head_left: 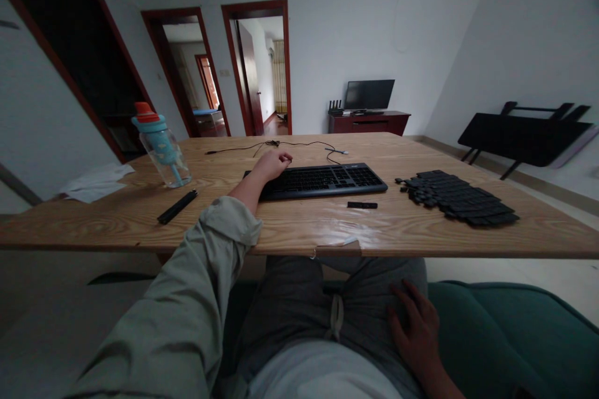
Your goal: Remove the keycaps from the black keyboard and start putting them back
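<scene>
My left hand (272,164) reaches across the wooden table (299,230) and rests on the far left corner of a black keyboard (322,179); whether its fingers grip the edge I cannot tell. My right hand (416,324) lies flat on my thigh below the table edge, fingers apart, holding nothing. To the right of the keyboard lies a pile of several loose black keycaps (458,197). One long black key (362,204) lies just in front of the keyboard. The keyboard's cable (281,144) trails behind it.
A clear water bottle (161,144) with a blue and orange lid stands at the table's left, a black stick-shaped tool (177,206) in front of it and white paper (96,182) at the far left edge. A folded black table (524,136) leans against the right wall.
</scene>
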`<state>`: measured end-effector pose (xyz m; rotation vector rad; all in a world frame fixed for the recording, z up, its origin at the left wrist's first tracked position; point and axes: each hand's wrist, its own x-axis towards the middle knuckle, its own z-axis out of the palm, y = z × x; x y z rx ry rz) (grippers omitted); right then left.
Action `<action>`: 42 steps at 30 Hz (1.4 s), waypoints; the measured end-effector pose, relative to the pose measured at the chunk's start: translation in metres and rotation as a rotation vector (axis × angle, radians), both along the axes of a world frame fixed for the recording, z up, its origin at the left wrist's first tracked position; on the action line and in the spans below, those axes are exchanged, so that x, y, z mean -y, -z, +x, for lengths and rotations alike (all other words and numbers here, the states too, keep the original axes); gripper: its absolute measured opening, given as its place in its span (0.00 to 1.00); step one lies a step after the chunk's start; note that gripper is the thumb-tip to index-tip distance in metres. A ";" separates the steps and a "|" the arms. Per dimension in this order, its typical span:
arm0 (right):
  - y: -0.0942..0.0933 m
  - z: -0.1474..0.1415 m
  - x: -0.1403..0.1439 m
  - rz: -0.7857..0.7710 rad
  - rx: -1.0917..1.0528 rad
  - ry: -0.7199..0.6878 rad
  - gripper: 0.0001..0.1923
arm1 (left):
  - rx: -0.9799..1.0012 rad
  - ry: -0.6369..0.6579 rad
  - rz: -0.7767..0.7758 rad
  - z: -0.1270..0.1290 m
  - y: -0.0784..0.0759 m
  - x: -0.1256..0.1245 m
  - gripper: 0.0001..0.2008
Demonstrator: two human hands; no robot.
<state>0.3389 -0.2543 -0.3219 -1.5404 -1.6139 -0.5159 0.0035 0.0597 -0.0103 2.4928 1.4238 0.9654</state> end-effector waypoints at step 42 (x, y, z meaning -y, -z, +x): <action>0.002 -0.001 0.001 -0.022 -0.048 0.004 0.18 | -0.258 -0.024 -0.041 0.013 0.007 -0.003 0.12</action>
